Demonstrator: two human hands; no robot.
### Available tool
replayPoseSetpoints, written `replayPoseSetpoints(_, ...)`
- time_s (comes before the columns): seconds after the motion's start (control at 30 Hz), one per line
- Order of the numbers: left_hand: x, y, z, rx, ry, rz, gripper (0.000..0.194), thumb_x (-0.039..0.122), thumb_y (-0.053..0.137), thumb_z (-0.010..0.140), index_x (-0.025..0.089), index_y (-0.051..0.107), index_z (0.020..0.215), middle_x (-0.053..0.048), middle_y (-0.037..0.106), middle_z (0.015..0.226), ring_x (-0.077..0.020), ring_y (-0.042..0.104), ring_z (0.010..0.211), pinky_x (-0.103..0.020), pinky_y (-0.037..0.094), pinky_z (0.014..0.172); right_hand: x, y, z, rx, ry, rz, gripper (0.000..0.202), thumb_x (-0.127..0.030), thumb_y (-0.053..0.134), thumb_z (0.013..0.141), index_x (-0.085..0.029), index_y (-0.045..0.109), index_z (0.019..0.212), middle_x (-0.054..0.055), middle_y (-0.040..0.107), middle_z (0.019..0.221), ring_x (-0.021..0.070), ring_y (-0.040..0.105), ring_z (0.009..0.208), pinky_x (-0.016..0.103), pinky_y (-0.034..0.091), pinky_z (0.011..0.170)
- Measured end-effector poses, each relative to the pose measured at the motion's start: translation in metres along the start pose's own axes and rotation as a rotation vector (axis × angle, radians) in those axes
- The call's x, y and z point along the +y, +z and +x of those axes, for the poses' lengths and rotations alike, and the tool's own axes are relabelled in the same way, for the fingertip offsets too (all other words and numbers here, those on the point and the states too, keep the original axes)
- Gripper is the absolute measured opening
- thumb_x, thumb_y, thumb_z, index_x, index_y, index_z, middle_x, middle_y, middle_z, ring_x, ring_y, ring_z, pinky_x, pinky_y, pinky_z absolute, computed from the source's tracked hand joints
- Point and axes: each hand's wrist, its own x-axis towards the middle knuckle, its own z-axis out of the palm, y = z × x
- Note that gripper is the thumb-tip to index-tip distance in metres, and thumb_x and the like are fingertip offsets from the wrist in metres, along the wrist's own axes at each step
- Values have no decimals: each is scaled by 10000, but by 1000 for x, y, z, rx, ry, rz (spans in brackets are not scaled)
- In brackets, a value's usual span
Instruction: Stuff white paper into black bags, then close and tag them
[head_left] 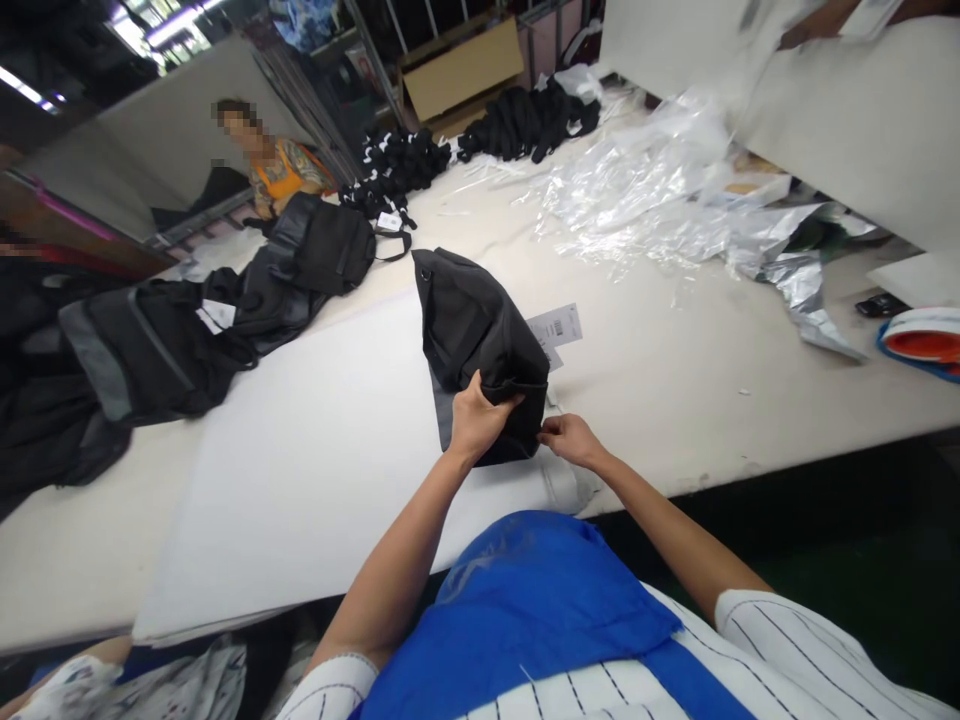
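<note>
A black fabric bag [469, 310] stands on the table in front of me, with a white paper tag [556, 327] sticking out on its right side. My left hand [480, 420] grips the bag near its front edge, the thumb lying on top and the fingers partly tucked under the fabric. At the bag's lower right corner, my right hand [571, 438] pinches the edge of the fabric between thumb and fingers. The underside of the bag is hidden.
Several black backpacks [142, 345] line the table's left side. Crumpled clear plastic bags [645, 190] lie at the back right, near a tape roll [926, 340]. Bundled black straps [525, 120] and a cardboard box [461, 75] are behind. A person in an orange apron [281, 175] is across the table.
</note>
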Motion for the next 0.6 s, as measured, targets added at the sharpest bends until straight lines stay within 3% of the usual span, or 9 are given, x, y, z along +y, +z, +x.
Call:
replayPoseSetpoints(0.13,0,1,-6,32,14,53,390,382,791,693,250,633,1023,-60,731,895,-290,687,883,-345,495,770,-10,0,-6,-12,-23,101,147,-262,602,819,-185,713,758,7,680,696,169,610,679,236,345,569)
replayPoseSetpoints(0.27,-2,3,-17,104,-27,77,374,407,763,721,252,621,1031,-68,725,864,-301,689,893,-344,480,787,-31,16,-15,-5,-82,121,159,-231,581,825,-189,734,814,25,715,759,182,644,722,239,367,605)
replayPoseSetpoints(0.4,-5,-3,-29,113,-46,105,313,387,736,750,260,619,1012,-52,726,860,-276,695,841,-329,484,750,-47,35,-21,13,-31,149,197,-237,538,862,-189,728,853,31,714,738,188,664,727,238,383,608)
replayPoseSetpoints(0.5,-10,-4,-39,89,-67,80,257,350,730,754,260,625,971,-40,733,873,-252,695,828,-322,495,751,-44,45,-25,75,29,0,206,-257,534,877,-202,731,898,52,732,818,218,680,803,256,381,618)
replayPoseSetpoints(0.6,-15,3,-49,137,-150,2,289,334,752,732,244,636,980,-38,740,905,-237,692,844,-317,510,761,-31,53,-32,161,100,-238,249,-289,488,924,-203,720,960,86,725,819,250,678,787,286,363,610)
